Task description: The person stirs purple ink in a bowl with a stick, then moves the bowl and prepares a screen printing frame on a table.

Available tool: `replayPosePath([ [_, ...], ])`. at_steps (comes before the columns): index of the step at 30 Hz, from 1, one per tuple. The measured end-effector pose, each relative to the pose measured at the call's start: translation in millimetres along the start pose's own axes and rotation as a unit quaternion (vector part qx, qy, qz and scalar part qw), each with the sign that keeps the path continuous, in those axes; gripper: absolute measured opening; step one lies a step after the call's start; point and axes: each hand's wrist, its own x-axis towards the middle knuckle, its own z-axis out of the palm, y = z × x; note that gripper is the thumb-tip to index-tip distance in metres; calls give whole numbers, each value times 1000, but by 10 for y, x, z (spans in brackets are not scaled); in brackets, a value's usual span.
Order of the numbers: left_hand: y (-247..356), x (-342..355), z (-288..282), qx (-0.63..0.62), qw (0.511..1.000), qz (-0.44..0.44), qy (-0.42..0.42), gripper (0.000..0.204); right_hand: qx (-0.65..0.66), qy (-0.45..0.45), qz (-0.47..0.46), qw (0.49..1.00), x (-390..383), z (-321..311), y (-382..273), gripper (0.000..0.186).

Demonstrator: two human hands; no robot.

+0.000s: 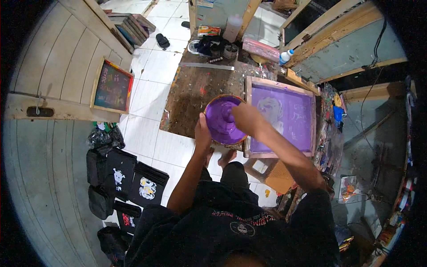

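Here's the big pale door (49,147) filling your left side, and across from it your brown, stained worktop (184,100) stretches out in front of you, its surface flecked and scuffed. Next down in size, the wood-framed screen (304,104) lies just to the right, purple across its mesh, with pale artwork showing through. Down on the white-tiled floor to your left sit stacks of black fabric (149,178), pale prints facing up, and above them a smaller dark frame (112,86) leans against the door. Now the centre of it all: the round bowl (226,96), right in front of you at the worktop's near edge, beside the screen, its inside coated with glossy purple ink (218,129). Your left hand (203,132) is grasping the bowl by its left side, fingers up at the rim. Your right hand (243,118) is over the bowl's right part, fingers curled downward; whether it grips anything, you cannot tell from here. Smaller still, a translucent bottle (233,27) stands at the far end, and a blue-capped white bottle (286,57) sits beyond the screen.
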Motion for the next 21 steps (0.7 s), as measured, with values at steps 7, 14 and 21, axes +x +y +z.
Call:
replayPosePath([
  [7,120,-54,-8,-3,1000,12,7,64,0,31,-6,1000,-40,-65,-10,11],
  [14,204,-106,-60,-12,999,38,-11,64,-23,17,3,1000,-91,-170,63,11],
  [21,234,-116,-38,-45,998,32,1,59,7,-28,-68,997,-51,-44,80,12],
])
